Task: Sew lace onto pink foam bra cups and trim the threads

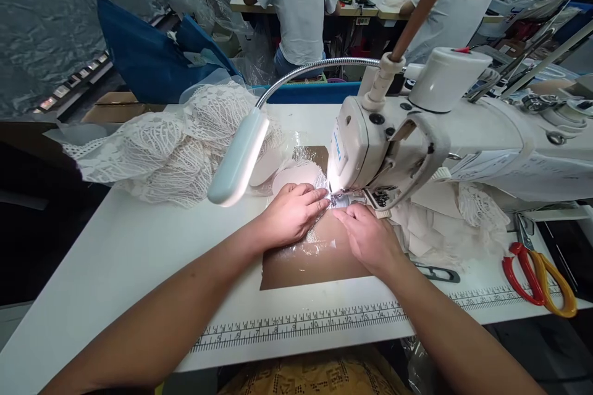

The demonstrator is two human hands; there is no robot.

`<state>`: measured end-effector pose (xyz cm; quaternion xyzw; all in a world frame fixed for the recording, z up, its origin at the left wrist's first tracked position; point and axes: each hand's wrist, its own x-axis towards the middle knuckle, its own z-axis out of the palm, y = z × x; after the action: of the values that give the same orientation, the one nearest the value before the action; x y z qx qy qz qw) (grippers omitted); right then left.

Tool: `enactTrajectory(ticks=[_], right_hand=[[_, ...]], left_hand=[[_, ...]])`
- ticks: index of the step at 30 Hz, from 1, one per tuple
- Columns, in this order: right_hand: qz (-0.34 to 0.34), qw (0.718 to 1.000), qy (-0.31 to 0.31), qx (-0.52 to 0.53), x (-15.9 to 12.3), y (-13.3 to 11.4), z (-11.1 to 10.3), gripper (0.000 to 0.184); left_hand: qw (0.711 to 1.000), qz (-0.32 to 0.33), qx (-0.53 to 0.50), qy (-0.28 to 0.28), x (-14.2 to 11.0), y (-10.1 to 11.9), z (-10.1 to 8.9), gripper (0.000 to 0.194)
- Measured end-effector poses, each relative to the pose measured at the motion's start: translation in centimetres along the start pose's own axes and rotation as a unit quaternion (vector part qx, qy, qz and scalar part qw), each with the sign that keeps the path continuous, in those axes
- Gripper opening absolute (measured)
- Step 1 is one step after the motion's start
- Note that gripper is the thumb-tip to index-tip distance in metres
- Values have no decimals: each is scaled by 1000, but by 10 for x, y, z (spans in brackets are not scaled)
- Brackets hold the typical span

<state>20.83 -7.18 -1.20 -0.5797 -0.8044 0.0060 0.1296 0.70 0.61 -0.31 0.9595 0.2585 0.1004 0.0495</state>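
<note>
Under the lit needle of a white sewing machine (354,142) lies a pale cup-shaped fabric piece (296,176) with a strip of white lace beside it. My left hand (296,213) rests flat on this work, its fingers stretched toward the presser foot. On the near right side of the needle, my right hand (370,236) is closed, thumb and index finger pinched together close to the foot. What sits between those fingertips is too small to make out. Beneath both hands, a brown sheet (319,262) covered with clear, shiny film is stuck to the table.
A lamp (238,157) on a bendy neck hangs left of the needle. White lace (171,142) is heaped on the left. Pale fabric pieces (435,219), a thread snipper (438,273) and red-and-yellow scissors (540,278) lie right. A ruler strip (296,328) edges the table. Two people sit beyond.
</note>
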Motion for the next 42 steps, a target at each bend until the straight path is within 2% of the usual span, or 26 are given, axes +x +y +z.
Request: enactTrajectory(ticks=[6,11,14,17,20,22,26,30,34,37,42], right_hand=[[-7,1000,11,20,-3,3,2,44],[-12,999,39,32,-6,6,3,41],[0,998,44,38,-6,8,1,38],[7,998,42,45,-6,9,-3,38],[6,998,31,48,-6,8,-6,36],[7,998,20,53,-6,8,-7,35],[14,997,1,73,-8,9,-9,34],[20,994,-17,108,-10,10,-14,35],[-17,989,-38,140,-10,7,-17,34],[-71,986,-37,149,-10,7,-13,15],[-101,985,-21,138,-13,6,-9,22]], left_hand=[[999,-1,41,-8,0,0,-3,35],[995,-64,60,-41,-3,8,-16,48],[993,-83,28,-82,-8,15,-30,56],[989,-74,-24,-126,-12,22,-44,52],[987,-53,-58,-140,-14,29,-50,49],[988,-27,-69,-133,-14,35,-46,45],[994,-8,-77,-83,-15,41,-25,20],[993,-25,-112,-21,-15,37,-11,32],[988,-25,-152,-25,-15,32,-15,28],[983,-12,-177,-35,-15,30,-21,25],[986,5,-159,-46,-13,30,-22,26]])
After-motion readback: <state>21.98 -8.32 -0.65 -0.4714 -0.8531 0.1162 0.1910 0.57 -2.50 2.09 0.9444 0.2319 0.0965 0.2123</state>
